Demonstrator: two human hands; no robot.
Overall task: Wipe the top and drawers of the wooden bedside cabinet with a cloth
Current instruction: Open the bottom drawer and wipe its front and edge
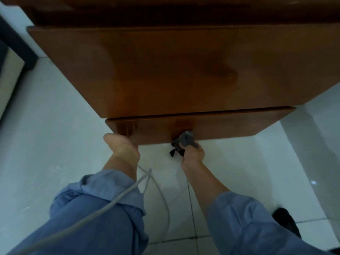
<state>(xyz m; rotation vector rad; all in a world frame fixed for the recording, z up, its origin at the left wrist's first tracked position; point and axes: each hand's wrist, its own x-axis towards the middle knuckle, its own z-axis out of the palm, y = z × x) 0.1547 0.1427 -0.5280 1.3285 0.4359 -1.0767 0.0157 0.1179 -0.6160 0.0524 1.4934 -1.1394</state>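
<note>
Grey cloth (184,139) bunched in right hand (193,153); left hand (123,147) grips drawer (202,128).

floor (46,144): pale glossy tiles, dark grout lines | cable (103,208): grey-white, runs across the blue sleeve (95,208) and curves over the tiles | dark frame (16,45): upper left, against the wall | black object (287,223): lower right, unclear

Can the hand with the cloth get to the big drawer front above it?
Probably yes. The right hand holds the cloth against the lower drawer, and the upper drawer front sits directly above with nothing covering it.
</note>
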